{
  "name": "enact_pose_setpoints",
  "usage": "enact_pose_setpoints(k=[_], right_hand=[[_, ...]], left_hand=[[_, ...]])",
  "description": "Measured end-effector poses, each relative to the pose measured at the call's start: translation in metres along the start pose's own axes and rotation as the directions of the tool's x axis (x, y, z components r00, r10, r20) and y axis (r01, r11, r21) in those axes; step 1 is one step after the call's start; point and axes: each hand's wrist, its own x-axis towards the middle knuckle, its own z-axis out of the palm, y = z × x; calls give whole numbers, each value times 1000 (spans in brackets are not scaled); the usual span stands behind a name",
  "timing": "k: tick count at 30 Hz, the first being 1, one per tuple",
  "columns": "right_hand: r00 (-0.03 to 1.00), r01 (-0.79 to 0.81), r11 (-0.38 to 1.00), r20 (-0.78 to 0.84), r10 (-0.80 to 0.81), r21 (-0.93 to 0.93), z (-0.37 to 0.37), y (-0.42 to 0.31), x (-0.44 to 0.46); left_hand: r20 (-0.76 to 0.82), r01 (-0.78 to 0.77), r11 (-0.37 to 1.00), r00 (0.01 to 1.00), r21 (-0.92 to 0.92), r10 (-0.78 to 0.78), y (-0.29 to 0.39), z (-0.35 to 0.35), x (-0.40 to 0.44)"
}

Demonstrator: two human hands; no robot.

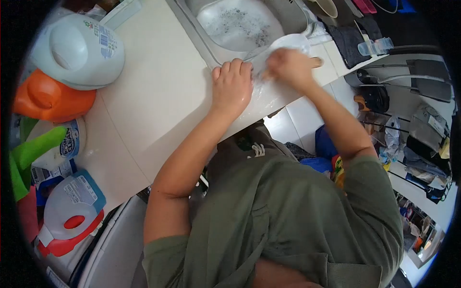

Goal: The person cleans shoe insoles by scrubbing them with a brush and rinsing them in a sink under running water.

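Note:
A wet white cloth (pixel 295 42) lies over the front rim of the metal sink (pixel 192 29) and onto the counter. My left hand (pixel 233 89) rests at the cloth's left end, fingers curled and closed on its edge. Over the cloth is my right hand (pixel 289 69), smeared by motion and closed. From its right side sticks out the rounded tip of a tan, wooden-looking handle (pixel 316 62); the rest of that tool is hidden under the hand. Sudsy water (pixel 240 26) with bubbles fills the basin behind both hands.
Along the left stand a large pale detergent jug (pixel 77 50), an orange bottle (pixel 55 98), a white tub (pixel 72 139) and a clear bottle with red (pixel 74 206). At right are a dark cloth (pixel 348 45), a clear plastic cup (pixel 375 46) and a rack (pixel 408 79).

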Motion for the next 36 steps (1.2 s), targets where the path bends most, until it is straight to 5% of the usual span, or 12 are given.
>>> enact_pose_setpoints(k=[2, 3, 4, 7, 10, 15, 17, 19, 20, 30, 34, 36], right_hand=[[907, -384, 848, 322, 272, 366, -3, 76, 27], [501, -849, 516, 487, 716, 115, -11, 73, 68], [-100, -983, -15, 463, 881, -185, -19, 69, 109], [468, -876, 475, 387, 794, 84, -1, 104, 69], [892, -451, 851, 180, 416, 270, 4, 102, 37], [984, -152, 985, 108, 143, 87, -17, -5, 8], [888, -424, 839, 337, 312, 341, -21, 89, 41], [909, -416, 843, 138, 392, 342, -36, 61, 39], [945, -228, 972, 254, 205, 63, -42, 29, 35], [899, -408, 913, -165, 406, 19, -63, 88, 46], [762, -459, 729, -197, 617, 508, -69, 114, 18], [671, -295, 484, -182, 719, 824, -61, 131, 4]], left_hand=[[-12, -10, 1000, 1000, -19, 10, 0, -3, 1], [-17, -8, 1000, 1000, -16, 7, -1, -3, 0], [-3, -6, 1000, 1000, -5, 6, 1, -3, -2], [-2, -27, 1000, 1000, -5, 27, -1, -1, 3], [-7, -22, 1000, 1000, -5, 22, -2, -3, 2], [22, -30, 999, 999, -29, 31, -3, -4, 2], [1, -39, 999, 999, 2, 39, -1, -6, 0], [5, -33, 999, 999, 12, 33, -1, -5, 0], [10, -29, 999, 1000, 18, 29, -1, -3, 1], [105, -19, 992, 994, 123, 5, 14, -18, 19], [131, -224, 943, 956, -247, 261, 35, 14, 110], [88, -405, 898, 902, -174, 424, 55, 42, 153]])
